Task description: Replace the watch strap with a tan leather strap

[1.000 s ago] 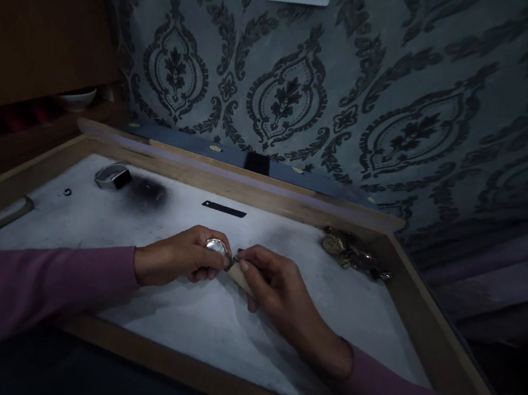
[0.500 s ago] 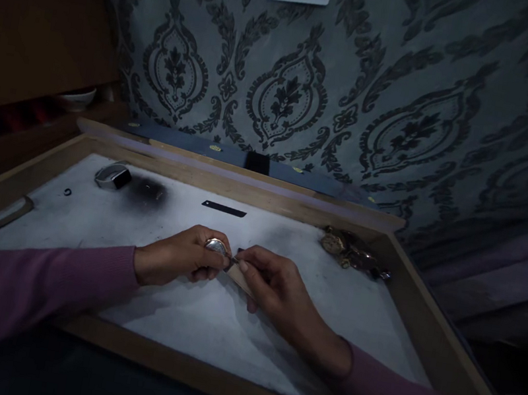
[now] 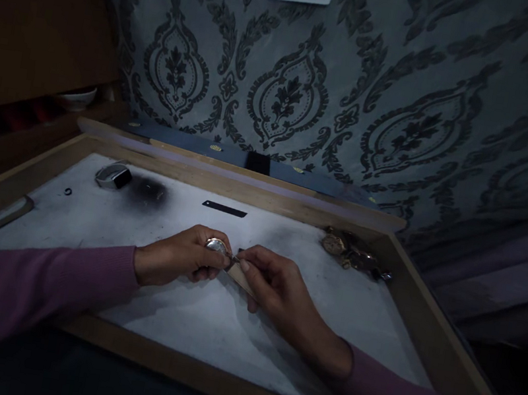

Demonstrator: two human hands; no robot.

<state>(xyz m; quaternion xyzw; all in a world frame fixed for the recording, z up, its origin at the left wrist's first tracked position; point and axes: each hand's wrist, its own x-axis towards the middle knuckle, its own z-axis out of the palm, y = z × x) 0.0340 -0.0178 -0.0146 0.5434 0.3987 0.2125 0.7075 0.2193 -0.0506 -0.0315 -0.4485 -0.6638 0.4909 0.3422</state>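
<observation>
My left hand [image 3: 189,256] is closed round a wristwatch [image 3: 217,245] with a round, silvery case, its thumb pressed along the lower edge. From that side of the case a tan strap [image 3: 240,276] slopes down to the right. My right hand [image 3: 275,281] pinches at the end of this strap close to the case, with thumb and forefinger together and the other fingers curled beneath. Whether a small pin or tool sits between those fingertips is too small to tell. Both hands meet above the white surface [image 3: 193,326] of a shallow wooden tray.
A dark blade-like strip [image 3: 225,209] lies behind my hands. A smartwatch [image 3: 114,176] and a small dark curl [image 3: 68,192] are at the left, near a strap-like loop [image 3: 2,219]. Several watches [image 3: 355,253] are heaped at the right. A raised wooden rim [image 3: 246,185] surrounds everything.
Almost nothing differs. The fingertips of my right hand have shifted very slightly at the strap; my left hand keeps the watch in place.
</observation>
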